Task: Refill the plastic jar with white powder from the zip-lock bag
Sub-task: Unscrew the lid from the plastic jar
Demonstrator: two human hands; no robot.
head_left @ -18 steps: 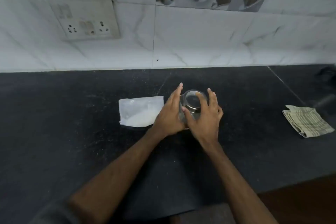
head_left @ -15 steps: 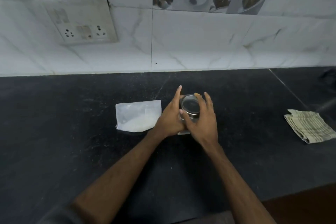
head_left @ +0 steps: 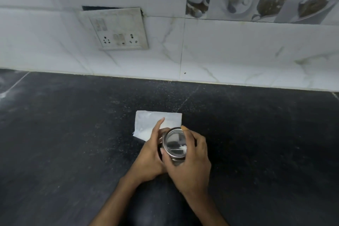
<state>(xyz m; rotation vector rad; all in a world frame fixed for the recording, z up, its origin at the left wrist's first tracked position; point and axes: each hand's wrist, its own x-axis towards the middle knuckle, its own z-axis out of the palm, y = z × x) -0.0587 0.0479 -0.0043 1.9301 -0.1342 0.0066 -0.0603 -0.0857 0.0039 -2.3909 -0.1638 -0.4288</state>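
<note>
While both hands closed around it, the jar stood on the dark counter, and the scene read as follows.

Jar: the jar [head_left: 174,144] was small and clear, with a silvery metal lid that had a see-through window in the top; it sat on the counter between the two hands, and a little white powder showed through the window at the right edge.

Left hand: the left hand [head_left: 149,159] curled against the jar's left side, its thumb pressed to the wall below the lid and its index finger stretched forward over the bag.

Right hand: the right hand [head_left: 190,169] wrapped the jar's right and near sides, fingers bent over the lid's rim; an orange-painted nail showed at the far edge of the lid.

Grip: both hands were clasped on the jar and touched each other at the near side; whether the lid was being turned could not be told.

Bag: the bag [head_left: 146,124] lay flat on the counter just behind and to the left of the jar, whitish, with powder gathered in its lower left part; the left hand covered its near right corner.

Counter: the counter [head_left: 73,143] was black stone with pale speckles.

Wall: the wall [head_left: 238,51] behind was white marbled tile, with picture tiles of cups along the top right.

Socket plate: the socket plate [head_left: 117,29] was grimy and hung tilted on the wall, well apart from the jar.
</note>
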